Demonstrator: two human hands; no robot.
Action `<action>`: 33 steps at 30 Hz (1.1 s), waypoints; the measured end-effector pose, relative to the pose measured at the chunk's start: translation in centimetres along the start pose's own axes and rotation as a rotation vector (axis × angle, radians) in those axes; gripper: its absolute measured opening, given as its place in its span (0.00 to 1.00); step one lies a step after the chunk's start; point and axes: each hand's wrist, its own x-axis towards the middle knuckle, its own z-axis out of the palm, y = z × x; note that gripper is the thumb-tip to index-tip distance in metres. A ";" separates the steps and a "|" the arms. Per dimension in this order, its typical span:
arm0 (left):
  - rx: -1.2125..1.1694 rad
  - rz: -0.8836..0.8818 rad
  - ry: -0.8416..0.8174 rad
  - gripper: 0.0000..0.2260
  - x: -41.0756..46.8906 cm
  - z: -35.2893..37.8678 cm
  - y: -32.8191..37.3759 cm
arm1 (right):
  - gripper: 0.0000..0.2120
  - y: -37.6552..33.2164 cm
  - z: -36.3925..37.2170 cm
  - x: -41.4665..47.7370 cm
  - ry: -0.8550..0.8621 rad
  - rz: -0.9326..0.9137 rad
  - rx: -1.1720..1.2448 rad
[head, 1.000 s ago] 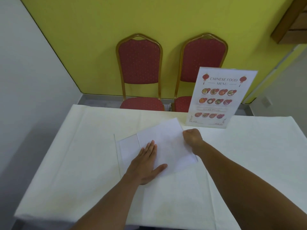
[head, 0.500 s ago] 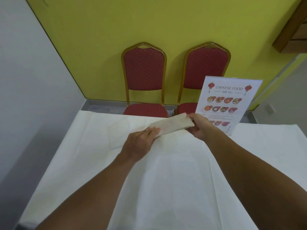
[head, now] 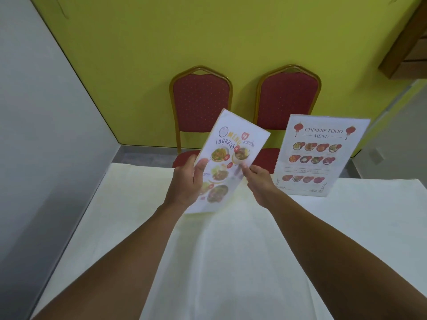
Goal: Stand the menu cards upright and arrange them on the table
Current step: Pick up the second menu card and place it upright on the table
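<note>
I see my left hand (head: pixel 188 182) and right hand (head: pixel 260 179) both grasping the tilted Thai menu card (head: pixel 227 162) above the table (head: pixel 231 250), the Chinese menu card (head: pixel 320 155) standing at two o'clock near the far edge.

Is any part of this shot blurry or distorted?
Head view: the held menu card is motion-blurred, worst at its lower end; the standing Chinese food menu stays readable; wide-angle lens bends the wall edges; lighting soft, no glare.

Held menu card (head: pixel 221 162) lower print blurred; left hand (head: pixel 188 183) covers edge.
</note>
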 end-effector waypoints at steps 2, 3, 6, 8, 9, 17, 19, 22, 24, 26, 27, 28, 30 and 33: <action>-0.108 -0.096 -0.032 0.11 0.2 0.2 0.4 | 0.20 0.3 0.0 0.3 0.075 -0.027 0.012; -0.142 -0.138 -0.050 0.12 0.3 0.3 0.5 | 0.18 0.4 -0.1 0.5 0.105 -0.031 0.017; -0.105 -0.185 -0.060 0.12 0.8 0.7 -0.1 | 0.10 0.5 -0.4 0.9 0.164 -0.053 0.008; -0.022 -0.181 0.003 0.14 1.3 1.2 -0.9 | 0.08 0.3 -0.4 0.9 0.217 -0.091 -0.034; 0.001 -0.187 0.044 0.14 1.5 1.4 -1.1 | 0.08 0.1 -0.3 0.9 0.243 -0.106 -0.060; 0.033 -0.171 0.226 0.14 3.6 2.6 -1.0 | 0.17 -1.5 -0.7 1.1 0.361 -0.251 -0.056; 0.009 -0.225 0.157 0.13 4.2 3.0 -0.7 | 0.20 -1.6 -1.2 1.2 0.316 -0.233 0.010; 0.008 -0.337 0.044 0.18 4.8 4.0 -1.2 | 0.22 -1.7 -2.0 1.6 0.283 -0.194 0.044; -0.013 -0.364 -0.008 0.22 4.8 4.5 -1.5 | 0.22 -1.7 -2.5 1.9 0.261 -0.204 0.056; -0.038 -0.368 -0.030 0.24 4.6 4.9 -1.7 | 0.22 -1.6 -2.8 2.0 0.247 -0.233 0.064; -0.053 -0.367 -0.034 0.23 4.4 5.0 -1.7 | 0.21 -1.4 -2.9 2.0 0.246 -0.250 0.067; -0.072 -0.366 -0.032 0.23 4.2 5.2 -1.8 | 0.20 -1.2 -3.0 2.0 0.244 -0.269 0.069; -0.108 -0.366 -0.043 0.24 3.7 5.5 -2.1 | 0.18 -1.0 -3.0 1.7 0.229 -0.323 0.062; -0.122 -0.374 -0.077 0.28 3.1 5.7 -2.7 | 0.18 -0.7 -3.1 1.1 0.179 -0.399 0.009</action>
